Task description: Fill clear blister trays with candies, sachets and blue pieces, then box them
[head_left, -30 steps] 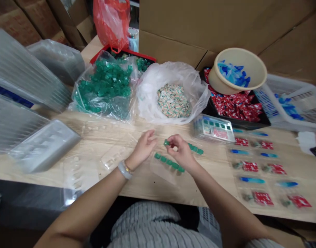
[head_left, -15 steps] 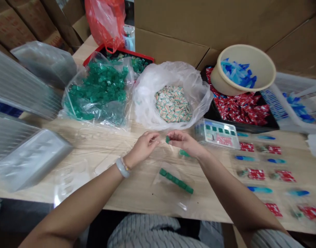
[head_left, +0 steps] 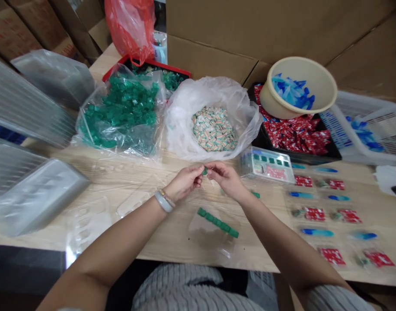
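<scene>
Grasping a small green cube point(head_left: 205, 171) in the fingers of both the left hand point(head_left: 185, 183) and the right hand point(head_left: 226, 177), pinched at the fingertips over the counter point(head_left: 266, 248). Looks dark green and blocky, much of it covered by the fingers. Just below the hands, a straight row of five green cubes point(head_left: 218, 222) on a shallow clear tray point(head_left: 214, 237). Beside the right forearm, another bit of green point(head_left: 255, 195), partly hidden by the arm. Off to the left, a clear tray with molded hollows point(head_left: 87, 229). Beyond the hands, an open white bag point(head_left: 180, 127) of little striped pieces point(head_left: 214, 129) in pale orange, green and white. Left of that, a clear bag point(head_left: 149, 144) heaped with shiny, see-through green pieces point(head_left: 126, 106), and behind it a red-rimmed tray point(head_left: 181, 72) with more green bits. Near the right hand, a clear box point(head_left: 245, 166) showing a row of green squares and something red. Farther right, a black bin point(head_left: 332, 156) full of red packets point(head_left: 295, 134), with a cream bucket point(head_left: 277, 101) of blue pieces point(head_left: 295, 93) above, and next to it a white basket point(head_left: 391, 149) with more blue pieces inside.
</scene>
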The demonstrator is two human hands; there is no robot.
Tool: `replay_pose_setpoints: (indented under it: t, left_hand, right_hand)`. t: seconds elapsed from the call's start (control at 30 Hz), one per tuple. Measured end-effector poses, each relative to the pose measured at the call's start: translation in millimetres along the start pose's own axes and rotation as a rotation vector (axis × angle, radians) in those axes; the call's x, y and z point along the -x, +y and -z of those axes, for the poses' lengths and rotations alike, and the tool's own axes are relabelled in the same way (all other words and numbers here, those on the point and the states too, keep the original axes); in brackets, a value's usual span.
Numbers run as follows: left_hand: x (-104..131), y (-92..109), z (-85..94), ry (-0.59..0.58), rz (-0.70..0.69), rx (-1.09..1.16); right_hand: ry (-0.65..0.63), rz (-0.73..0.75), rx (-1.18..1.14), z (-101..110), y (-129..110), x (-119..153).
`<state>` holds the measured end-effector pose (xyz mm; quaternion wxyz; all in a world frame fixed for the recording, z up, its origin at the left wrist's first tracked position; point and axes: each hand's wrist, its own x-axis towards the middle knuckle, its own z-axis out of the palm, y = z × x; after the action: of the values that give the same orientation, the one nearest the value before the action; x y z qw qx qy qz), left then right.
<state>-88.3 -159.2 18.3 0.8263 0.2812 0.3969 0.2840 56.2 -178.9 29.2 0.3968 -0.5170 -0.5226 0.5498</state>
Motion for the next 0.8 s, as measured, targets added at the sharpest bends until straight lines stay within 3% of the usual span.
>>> replay_pose_setpoints:
  t: [0.13,0.23,0.4,0.57,0.8]
  left_hand:
    - [-4.8,3.0,-2.6,0.018,-0.129,-0.151]
    - [-0.7,6.1,8.3,0.082,-0.222,-0.493]
    - [8.6,2.7,28.7,0.197,-0.375,-1.038]
    - [9.5,-1.5,29.8,0.174,-0.38,-1.16]
    - [13.6,-5.2,27.0,0.178,-0.467,-1.165]
  right_hand:
    - [0.011,0.094,0.176,5.4,-0.1,-2.5]
    - [0.037,0.214,0.513,12.8,2.2,-4.4]
    - [-0.214,0.412,0.93,18.3,13.5,-15.4]
    - [-0.377,0.496,1.065,21.2,24.2,-24.6]
    - [-0.329,0.417,0.959,22.5,29.2,-4.4]
